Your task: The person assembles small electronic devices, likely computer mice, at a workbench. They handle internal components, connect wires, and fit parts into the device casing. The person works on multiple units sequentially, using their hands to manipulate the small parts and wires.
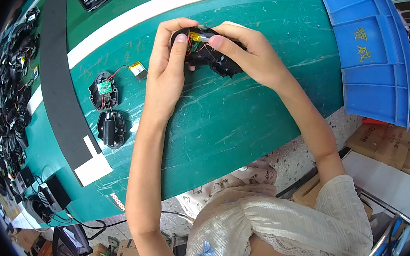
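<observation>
Your left hand [168, 65] and right hand [253, 54] clasp the black casing [224, 66], probably light, stiff; grip its rims, sparing fragile-looking wires [189, 43]

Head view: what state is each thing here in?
Left hand: gripping held housing
Right hand: gripping held housing
Held housing: open, insides exposed
Table housing: open, halves apart
Battery: outside its housing, wired to green board
Far-left dark parts: heaped
</observation>
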